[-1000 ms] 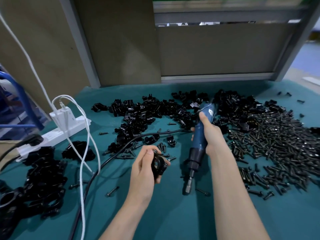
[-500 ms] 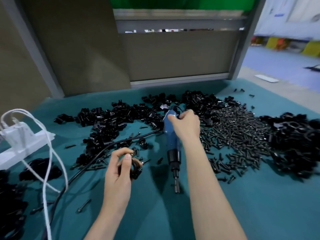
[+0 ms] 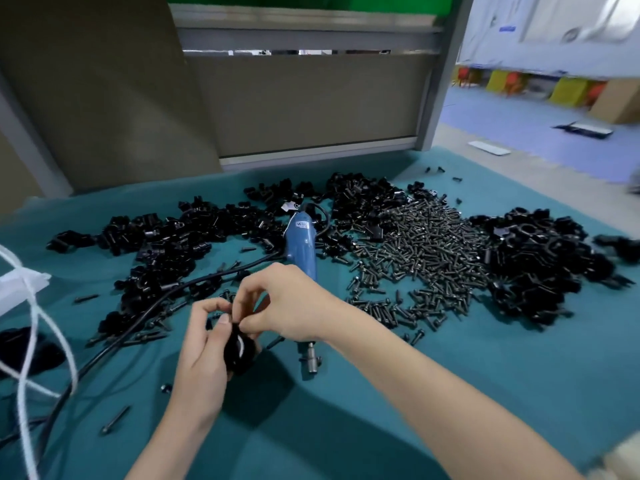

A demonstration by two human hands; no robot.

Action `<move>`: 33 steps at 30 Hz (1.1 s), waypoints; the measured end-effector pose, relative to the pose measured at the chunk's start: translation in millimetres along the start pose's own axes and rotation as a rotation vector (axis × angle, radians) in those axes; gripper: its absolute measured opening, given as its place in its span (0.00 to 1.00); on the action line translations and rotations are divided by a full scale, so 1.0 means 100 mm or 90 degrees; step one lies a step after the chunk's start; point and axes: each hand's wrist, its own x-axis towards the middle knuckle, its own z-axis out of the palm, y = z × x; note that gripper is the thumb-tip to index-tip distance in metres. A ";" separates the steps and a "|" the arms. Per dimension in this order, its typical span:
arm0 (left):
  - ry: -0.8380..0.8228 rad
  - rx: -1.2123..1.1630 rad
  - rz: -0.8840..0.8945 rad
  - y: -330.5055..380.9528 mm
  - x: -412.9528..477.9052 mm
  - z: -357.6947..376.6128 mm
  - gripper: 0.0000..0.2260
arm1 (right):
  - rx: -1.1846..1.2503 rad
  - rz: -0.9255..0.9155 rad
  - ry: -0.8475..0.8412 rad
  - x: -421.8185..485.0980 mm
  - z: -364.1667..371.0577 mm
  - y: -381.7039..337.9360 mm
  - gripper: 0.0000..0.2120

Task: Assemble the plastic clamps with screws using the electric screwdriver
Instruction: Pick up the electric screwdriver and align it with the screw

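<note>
My left hand [image 3: 204, 344] grips a black plastic clamp [image 3: 239, 351] just above the teal table cover. My right hand [image 3: 287, 303] reaches across and pinches at the top of that same clamp with thumb and fingertips. The blue electric screwdriver [image 3: 302, 247] lies flat on the cover behind my right hand, its metal bit end [image 3: 311, 362] pointing toward me; no hand holds it. A big heap of dark screws [image 3: 419, 258] lies to the right of it. Loose black clamp parts [image 3: 166, 244] spread across the back left.
A second pile of black clamp parts [image 3: 543, 261] sits at the far right. The screwdriver's black cable [image 3: 131, 327] runs left and down. White cords [image 3: 34, 341] and a white power strip [image 3: 20, 289] are at the left edge. Grey partition panels [image 3: 304, 105] stand behind the table.
My right hand let go of the screwdriver, which now lies on the cover, and moved left onto the clamp in my left hand. The view has turned to the right.
</note>
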 end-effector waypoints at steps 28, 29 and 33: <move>-0.024 0.017 -0.048 0.03 0.02 -0.01 0.09 | -0.362 0.450 0.355 -0.23 -1.17 1.50 0.08; -0.026 0.020 -0.044 0.04 0.02 -0.01 0.09 | -0.363 0.443 0.342 -0.22 -1.18 1.49 0.08; 0.001 0.015 -0.030 0.04 0.02 0.00 0.16 | -0.383 0.383 0.304 -0.20 -1.18 1.38 0.06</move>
